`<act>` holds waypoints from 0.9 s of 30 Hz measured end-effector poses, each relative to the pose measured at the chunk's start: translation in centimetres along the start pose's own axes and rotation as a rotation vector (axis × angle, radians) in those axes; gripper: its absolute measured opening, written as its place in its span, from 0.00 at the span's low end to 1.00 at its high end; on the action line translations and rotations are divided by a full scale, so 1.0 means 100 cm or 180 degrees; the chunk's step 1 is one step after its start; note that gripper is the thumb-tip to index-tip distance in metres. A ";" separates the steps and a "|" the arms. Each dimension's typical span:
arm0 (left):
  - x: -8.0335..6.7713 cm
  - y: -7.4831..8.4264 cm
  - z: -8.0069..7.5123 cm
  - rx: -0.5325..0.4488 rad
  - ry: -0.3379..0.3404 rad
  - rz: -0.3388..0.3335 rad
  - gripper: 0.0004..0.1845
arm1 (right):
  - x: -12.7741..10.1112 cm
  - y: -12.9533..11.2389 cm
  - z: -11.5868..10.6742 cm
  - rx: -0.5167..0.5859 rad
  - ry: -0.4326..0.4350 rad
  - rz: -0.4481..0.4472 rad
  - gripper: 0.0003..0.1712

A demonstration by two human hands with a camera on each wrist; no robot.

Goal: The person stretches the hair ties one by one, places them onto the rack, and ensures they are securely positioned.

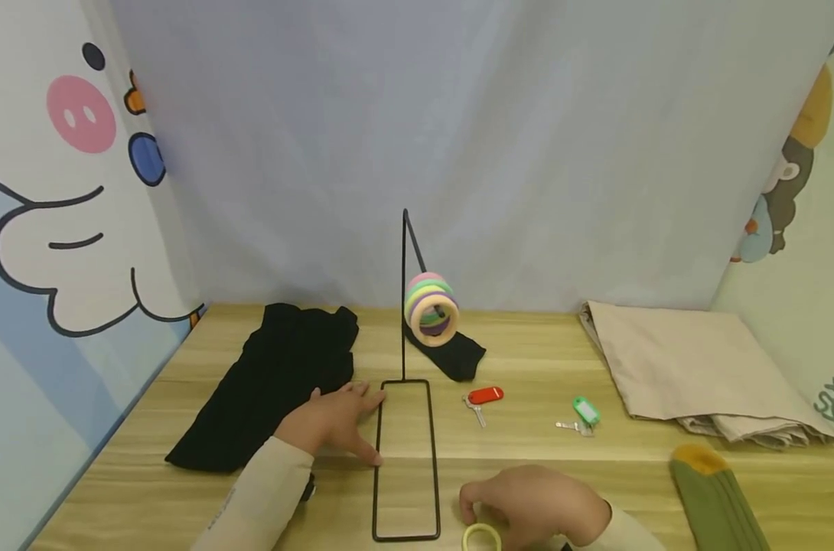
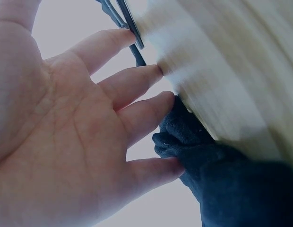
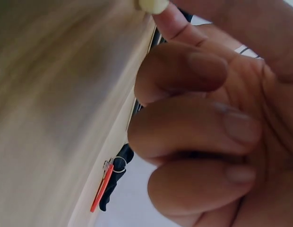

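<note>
The right hand (image 1: 537, 505) is resting at the near edge of the wooden table (image 1: 596, 474), fingers curled, and is pinching a pale yellow ring (image 1: 481, 537) between thumb and fingertip. The right wrist view is showing the same ring (image 3: 153, 4) at the tip of 1 finger, with the other 3 fingers folded into the palm. The ring is sitting just right of the near end of the black wire stand (image 1: 405, 459).

The left hand (image 1: 334, 421) is lying flat and relaxed, fingers straight, its fingertips (image 2: 153, 71) touching the table and the left rail of the stand's base. It is holding nothing. Its outer fingers are lying against a black cloth (image 1: 272, 383).

Progress, as a judgement: several coloured rings (image 1: 431, 306) are already hanging on the stand's upper arm, so part of the work appears done. The pale yellow ring is not yet on the arm. No other loose rings are showing on the table.

Orientation: the pinched ring is lying nearly flat, its opening facing up toward the head camera. The stand's rectangular base is running with its long axis from the person toward the back wall; its post is standing upright at the far end.

Also present: a red key tag (image 1: 484, 396), a green key tag (image 1: 585, 410), a folded beige cloth (image 1: 692, 367) and a green sock (image 1: 713, 497).
</note>
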State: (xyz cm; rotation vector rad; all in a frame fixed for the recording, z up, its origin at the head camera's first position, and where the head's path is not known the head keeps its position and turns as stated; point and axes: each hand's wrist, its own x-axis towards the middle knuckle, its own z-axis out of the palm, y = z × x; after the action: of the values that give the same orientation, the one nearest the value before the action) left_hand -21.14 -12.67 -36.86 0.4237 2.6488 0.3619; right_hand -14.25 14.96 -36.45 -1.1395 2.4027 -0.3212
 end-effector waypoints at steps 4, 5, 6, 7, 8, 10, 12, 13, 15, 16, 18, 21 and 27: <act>-0.001 -0.001 -0.001 -0.0054 0.0024 0.0006 0.51 | 0.002 -0.002 0.000 0.0041 -0.0040 0.0001 0.21; -0.001 -0.001 -0.001 -0.0062 0.0028 0.0007 0.51 | 0.003 -0.002 0.000 0.0054 -0.0052 -0.0014 0.21; -0.001 -0.001 -0.001 -0.0071 0.0032 0.0008 0.51 | 0.003 -0.002 0.000 0.0050 -0.0064 -0.0035 0.22; -0.002 -0.001 -0.001 -0.0077 0.0033 0.0010 0.51 | 0.003 -0.002 0.000 0.0040 -0.0071 -0.0061 0.22; -0.002 0.000 -0.001 -0.0083 0.0032 0.0009 0.51 | 0.004 -0.002 0.000 0.0045 -0.0077 -0.0088 0.22; -0.002 0.000 -0.001 -0.0088 0.0024 0.0004 0.51 | 0.004 -0.003 0.000 0.0061 -0.0094 -0.0133 0.22; -0.001 0.000 0.000 -0.0084 0.0013 0.0001 0.51 | 0.004 -0.004 0.001 0.0098 -0.0119 -0.0138 0.20; -0.001 0.000 -0.001 -0.0077 0.0015 -0.0002 0.51 | 0.004 -0.004 0.000 0.0112 -0.0134 -0.0135 0.19; -0.001 0.000 -0.001 -0.0059 0.0016 -0.0002 0.51 | 0.005 -0.005 0.000 0.0163 -0.0166 -0.0115 0.17; -0.001 0.001 -0.002 -0.0052 0.0016 -0.0003 0.51 | 0.005 -0.004 0.000 0.0187 -0.0174 -0.0099 0.16; -0.001 0.000 -0.002 -0.0040 0.0030 -0.0002 0.52 | 0.006 -0.003 0.000 0.0178 -0.0149 -0.0130 0.14; 0.000 0.000 -0.002 -0.0028 0.0045 -0.0008 0.52 | 0.007 -0.001 -0.001 0.0177 0.0006 -0.0211 0.13; 0.000 -0.001 0.000 -0.0007 0.0065 0.0001 0.52 | 0.009 0.004 -0.004 0.0334 0.0569 -0.0331 0.14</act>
State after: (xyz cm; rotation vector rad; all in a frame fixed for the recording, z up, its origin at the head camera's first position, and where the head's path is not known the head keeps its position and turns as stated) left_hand -21.12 -12.75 -36.88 0.4219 2.6679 0.3711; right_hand -15.23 14.49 -36.51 -1.2364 2.4496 -0.5995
